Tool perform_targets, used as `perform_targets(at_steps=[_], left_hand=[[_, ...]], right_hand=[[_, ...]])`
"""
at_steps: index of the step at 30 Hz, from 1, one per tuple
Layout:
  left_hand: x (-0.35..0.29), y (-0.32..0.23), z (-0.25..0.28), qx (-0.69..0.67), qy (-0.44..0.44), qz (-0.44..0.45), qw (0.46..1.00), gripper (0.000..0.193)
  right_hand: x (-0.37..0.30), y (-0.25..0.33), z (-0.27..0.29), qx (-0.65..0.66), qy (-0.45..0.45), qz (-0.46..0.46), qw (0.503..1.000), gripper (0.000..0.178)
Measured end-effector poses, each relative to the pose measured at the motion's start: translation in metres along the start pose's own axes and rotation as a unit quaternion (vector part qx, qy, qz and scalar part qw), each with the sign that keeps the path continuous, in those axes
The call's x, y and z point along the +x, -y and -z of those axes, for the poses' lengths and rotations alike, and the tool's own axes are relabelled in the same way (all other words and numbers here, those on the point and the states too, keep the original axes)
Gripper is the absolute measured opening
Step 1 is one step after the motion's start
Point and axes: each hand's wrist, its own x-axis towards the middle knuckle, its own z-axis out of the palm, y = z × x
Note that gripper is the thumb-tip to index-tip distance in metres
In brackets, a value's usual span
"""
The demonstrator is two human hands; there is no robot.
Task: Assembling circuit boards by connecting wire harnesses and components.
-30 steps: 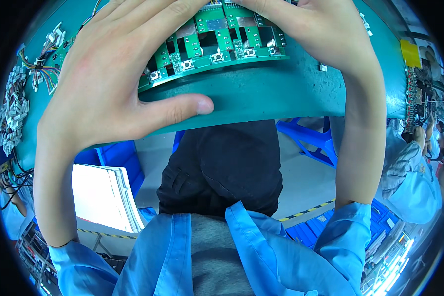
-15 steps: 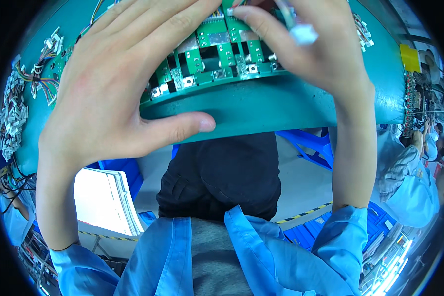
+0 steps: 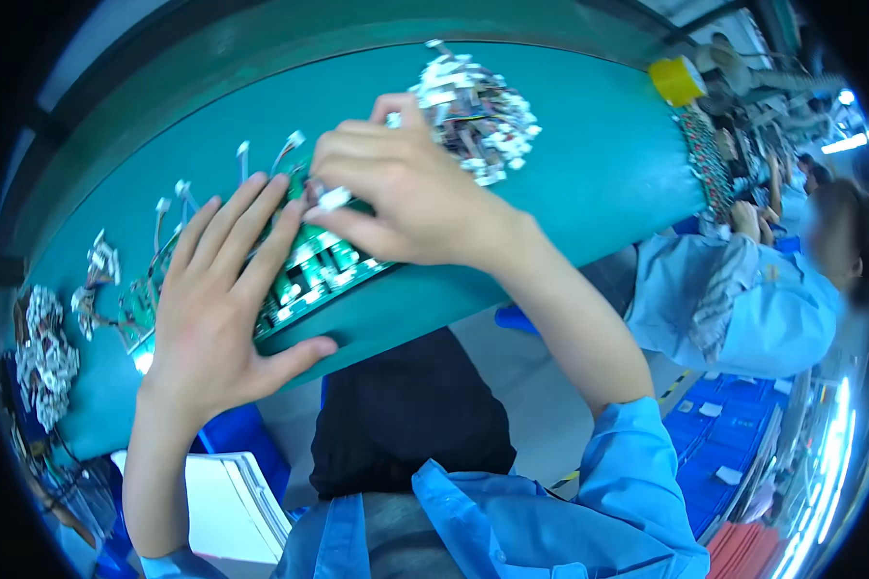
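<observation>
A long green circuit board [image 3: 323,273] lies on the teal bench top, partly covered by both hands. My left hand [image 3: 217,314] rests on its left part, fingers stretched out and thumb spread toward the front edge. Over the board's middle, my right hand [image 3: 406,193] is closed in a pinch around a cable with a white connector [image 3: 334,199]. The fingertips and the spot where they meet the board are partly hidden and blurred. Several short wires with white plugs [image 3: 183,189] stand up along the board's far side.
A large heap of white-plugged cables [image 3: 478,116] lies beyond my right hand. Another cable heap [image 3: 46,357] is at the far left, near a small cable bundle [image 3: 101,261]. A yellow roll [image 3: 677,81] stands at the right end. A co-worker in blue [image 3: 743,299] sits at right.
My view has tilted and pulled back, so the board and hands look smaller and the far cable heap shows. My left hand stays flat on the board; my right hand still pinches a cable.
</observation>
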Motion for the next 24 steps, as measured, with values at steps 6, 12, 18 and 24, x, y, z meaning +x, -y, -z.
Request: perform_targets(at_steps=[6,12,18,24], left_hand=[[0.004,-0.002,-0.002,0.02,-0.002,0.016,1.0,0.088],[0.004,0.006,-0.01,0.032,-0.015,0.004,0.999,0.09],[0.004,0.005,-0.012,0.037,-0.014,0.015,0.999,0.09],[0.003,0.004,-0.011,0.016,-0.02,0.017,1.0,0.088]], right_hand=[[-0.004,-0.005,0.004,0.026,-0.008,-0.012,1.0,0.004],[-0.002,-0.006,0.013,0.025,0.045,-0.055,0.997,0.007],[0.003,-0.007,0.014,0.024,-0.024,0.034,0.999,0.005],[0.004,-0.003,0.017,0.007,0.013,0.029,0.999,0.004]])
